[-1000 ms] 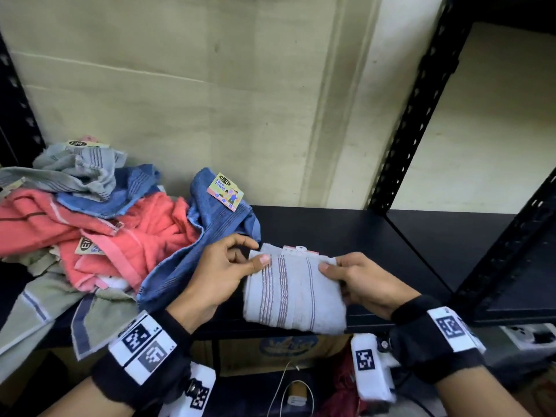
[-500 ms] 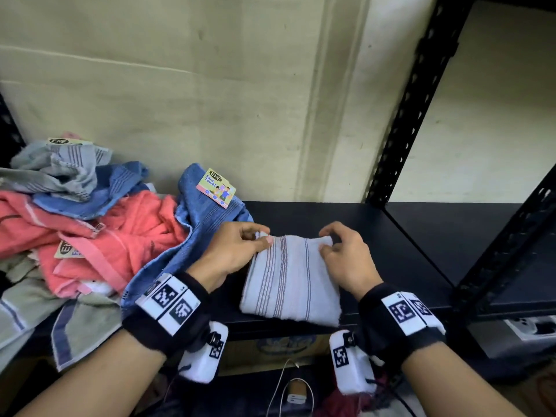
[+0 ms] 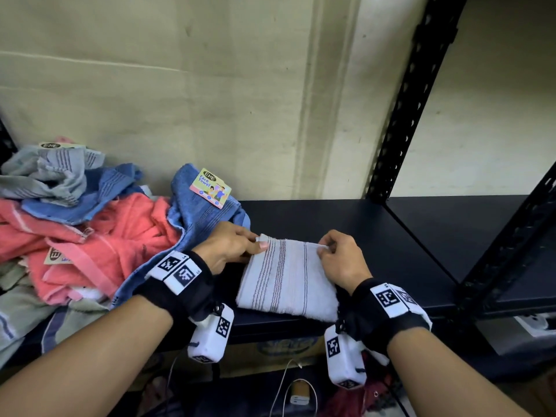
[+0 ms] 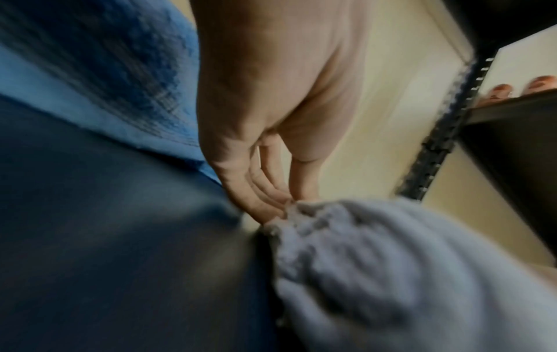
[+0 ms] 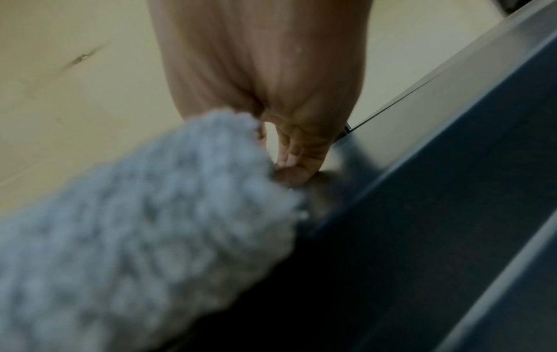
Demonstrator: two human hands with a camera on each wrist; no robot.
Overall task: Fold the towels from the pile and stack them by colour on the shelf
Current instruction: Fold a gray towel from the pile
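Black shelf [image 3: 346,224] carries a folded white striped towel [image 3: 285,278] near its front edge. Left hand [image 3: 225,245] and right hand [image 3: 343,260] each pinch a far corner with curled fingers, probably squaring the fold. Beyond-left, the unfolded pile [image 3: 90,230] waits against the wall.

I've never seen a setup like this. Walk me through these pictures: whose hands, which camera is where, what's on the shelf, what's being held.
No machine here: a person works with bare hands, wearing cameras on the head and on each wrist. The wide picture is the head view, looking down at a black shelf. The two blurry close-ups look along each hand from the wrist. The left hand and right hand each pinch a far corner of a folded white towel with thin stripes, which lies flat on the shelf. To the left sits the unfolded pile: pink, blue, grey and green towels, some with paper tags.
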